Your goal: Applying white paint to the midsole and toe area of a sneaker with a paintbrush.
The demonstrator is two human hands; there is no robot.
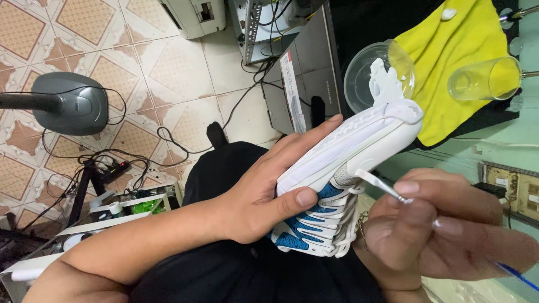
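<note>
My left hand [269,185] grips a white sneaker [359,140] with blue panels around its middle, holding it on its side above my lap, heel pointing up and away. My right hand [443,230] pinches a thin brush [382,187] with a blue handle; its white-coated tip touches the sneaker's white midsole edge. A clear plastic bowl [365,73] sits just beyond the heel on a yellow cloth [455,50].
An empty clear glass [485,79] lies on the yellow cloth at the right. A grey fan base [70,104] and tangled cables [112,163] cover the tiled floor at left. Computer cases [269,28] stand at the top. Electrical sockets [516,191] are at right.
</note>
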